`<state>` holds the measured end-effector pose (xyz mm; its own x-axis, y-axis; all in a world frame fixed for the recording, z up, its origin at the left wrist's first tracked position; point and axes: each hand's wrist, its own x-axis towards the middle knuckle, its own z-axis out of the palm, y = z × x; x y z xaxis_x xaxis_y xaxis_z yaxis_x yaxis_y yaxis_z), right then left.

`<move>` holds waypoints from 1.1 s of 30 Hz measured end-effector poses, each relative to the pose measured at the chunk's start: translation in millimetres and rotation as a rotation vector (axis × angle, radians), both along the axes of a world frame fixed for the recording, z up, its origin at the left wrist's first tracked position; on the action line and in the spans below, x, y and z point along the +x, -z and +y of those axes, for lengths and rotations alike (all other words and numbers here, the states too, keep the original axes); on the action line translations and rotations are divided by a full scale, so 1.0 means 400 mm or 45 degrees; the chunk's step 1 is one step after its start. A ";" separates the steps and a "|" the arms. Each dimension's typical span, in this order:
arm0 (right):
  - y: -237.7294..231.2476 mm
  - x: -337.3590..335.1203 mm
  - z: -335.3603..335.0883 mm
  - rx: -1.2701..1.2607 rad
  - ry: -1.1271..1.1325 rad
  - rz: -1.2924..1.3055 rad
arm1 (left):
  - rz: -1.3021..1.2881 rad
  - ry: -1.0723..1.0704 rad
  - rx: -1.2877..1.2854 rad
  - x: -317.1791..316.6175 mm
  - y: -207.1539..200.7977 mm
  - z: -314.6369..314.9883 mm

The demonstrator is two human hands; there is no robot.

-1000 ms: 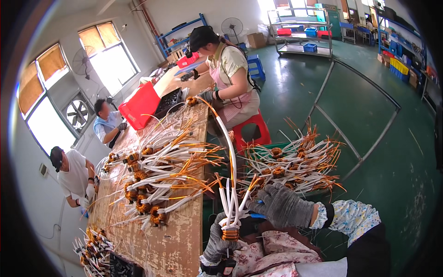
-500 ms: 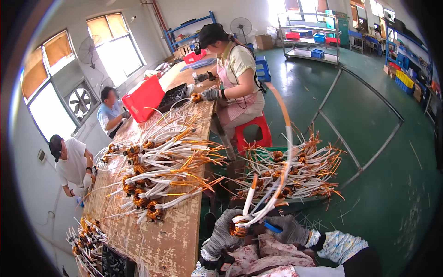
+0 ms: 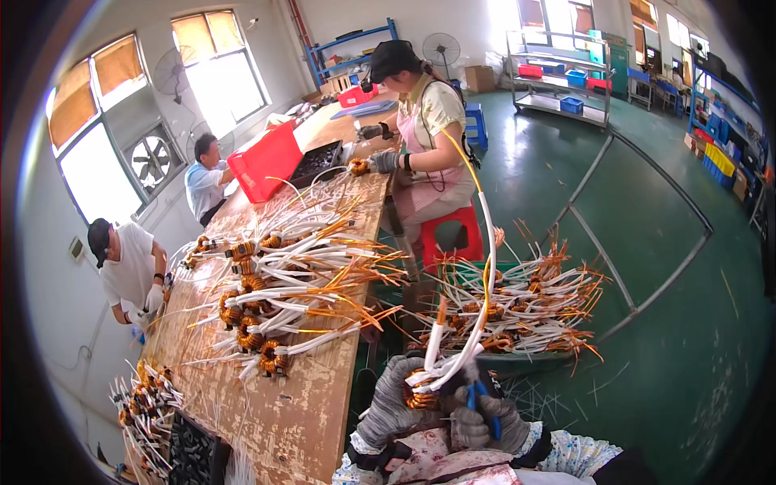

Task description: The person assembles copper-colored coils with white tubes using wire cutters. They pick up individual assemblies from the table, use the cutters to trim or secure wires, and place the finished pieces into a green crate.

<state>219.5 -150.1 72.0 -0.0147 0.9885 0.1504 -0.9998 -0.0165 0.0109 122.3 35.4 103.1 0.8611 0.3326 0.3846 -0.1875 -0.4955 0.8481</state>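
Beside the long edge of the wooden table (image 3: 299, 420), two grey-gloved hands are drawn close together over a flowered apron (image 3: 432, 447). Left hand (image 3: 390, 408): fingers curled around one copper-wound coil (image 3: 421, 397), held above the lap. White-sleeved leads (image 3: 453, 368) rise from it; one is short with a copper-coloured end, another arcs high and ends in yellow. Right hand (image 3: 477, 427): fingers closed on a blue-handled tool (image 3: 491, 406), just beside the coil. Tip blurred; contact with the leads cannot be told.

Table: a heap of similar coils (image 3: 230, 309), their leads pointing mostly rightward. Lower left: a black tray (image 3: 194, 453) of small black parts near a second bunch of coils (image 3: 141, 400). Right of the table: a green crate (image 3: 525, 365) filled with more coils. Farther along, I note a co-worker (image 3: 428, 121) on a red stool (image 3: 461, 236).
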 end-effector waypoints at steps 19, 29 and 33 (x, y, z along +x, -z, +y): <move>-0.054 -0.058 0.082 -0.134 -0.553 -0.481 | -0.525 -0.341 -0.821 -0.062 -0.119 -0.007; -0.073 -0.049 0.095 -0.264 -0.527 -0.434 | -0.369 -0.336 -0.843 -0.059 -0.107 -0.011; -0.125 -0.034 0.095 -0.210 -0.565 -0.249 | -0.376 -0.306 -0.814 -0.055 -0.089 -0.010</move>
